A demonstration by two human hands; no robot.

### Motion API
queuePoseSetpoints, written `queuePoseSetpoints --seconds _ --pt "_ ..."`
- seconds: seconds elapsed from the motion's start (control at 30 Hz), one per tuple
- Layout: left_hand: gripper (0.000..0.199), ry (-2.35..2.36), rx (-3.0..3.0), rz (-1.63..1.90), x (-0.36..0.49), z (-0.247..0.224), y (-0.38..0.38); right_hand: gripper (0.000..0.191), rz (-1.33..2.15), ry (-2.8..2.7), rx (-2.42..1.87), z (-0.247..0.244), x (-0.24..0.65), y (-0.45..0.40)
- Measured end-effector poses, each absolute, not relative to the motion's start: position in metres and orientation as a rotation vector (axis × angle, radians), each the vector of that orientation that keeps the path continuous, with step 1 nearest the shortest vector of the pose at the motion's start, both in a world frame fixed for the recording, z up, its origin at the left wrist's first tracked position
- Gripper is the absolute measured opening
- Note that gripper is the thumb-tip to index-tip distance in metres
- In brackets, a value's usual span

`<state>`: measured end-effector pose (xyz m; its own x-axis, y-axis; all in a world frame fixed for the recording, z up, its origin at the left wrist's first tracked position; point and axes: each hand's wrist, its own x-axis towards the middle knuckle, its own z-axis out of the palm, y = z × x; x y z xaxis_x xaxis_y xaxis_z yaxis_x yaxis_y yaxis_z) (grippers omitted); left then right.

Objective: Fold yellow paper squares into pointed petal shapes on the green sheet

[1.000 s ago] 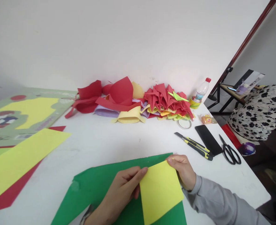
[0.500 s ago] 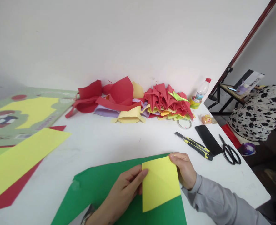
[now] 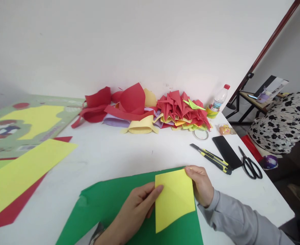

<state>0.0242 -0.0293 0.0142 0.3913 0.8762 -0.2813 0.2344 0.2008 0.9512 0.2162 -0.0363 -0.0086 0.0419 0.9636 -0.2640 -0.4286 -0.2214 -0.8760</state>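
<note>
A square of yellow paper (image 3: 175,200) is held up over a large green sheet (image 3: 109,194) at the table's front. My left hand (image 3: 137,207) pinches its left edge, thumb on top and fingers behind. At the upper right corner my right hand (image 3: 200,183) grips the paper between thumb and fingers. The lower edge of the square curves slightly and hangs free. Faint crease lines may cross its face, too weak to tell.
Utility knives (image 3: 211,158), a black case (image 3: 226,152), scissors (image 3: 249,165) and a tape roll (image 3: 200,134) lie at right. Behind are red folded papers (image 3: 177,105) and a bottle (image 3: 219,98). Yellow strips (image 3: 30,173) lie left. A person (image 3: 284,119) is at far right.
My left thumb has moved slightly right over the yellow paper. The paper's lower left corner has dipped a little, and its lower edge bends more.
</note>
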Motion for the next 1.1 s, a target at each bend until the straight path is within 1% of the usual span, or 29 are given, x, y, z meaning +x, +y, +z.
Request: queuePoseSetpoints --seconds 0.17,0.43,0.7,0.83,1.1 --pt "0.053 1.100 1.346 0.655 0.023 0.014 -0.028 0.035 1.489 -0.715 -1.090 -0.011 0.217 -0.037" --pt "0.046 0.937 1.341 0.535 0.023 0.008 -0.030 0.040 1.470 -0.598 -1.091 -0.002 0.216 -0.033" --pt "0.049 0.967 1.336 0.518 0.019 0.005 -0.029 0.037 1.470 -0.649 -1.049 -0.006 0.216 -0.034" --pt "0.051 0.977 1.390 0.526 0.020 0.004 -0.028 0.040 1.463 -0.626 -1.061 -0.006 0.216 -0.034" --pt "0.046 1.022 1.603 0.485 0.021 0.002 -0.028 0.039 1.462 -0.495 -1.063 0.000 0.218 -0.031"
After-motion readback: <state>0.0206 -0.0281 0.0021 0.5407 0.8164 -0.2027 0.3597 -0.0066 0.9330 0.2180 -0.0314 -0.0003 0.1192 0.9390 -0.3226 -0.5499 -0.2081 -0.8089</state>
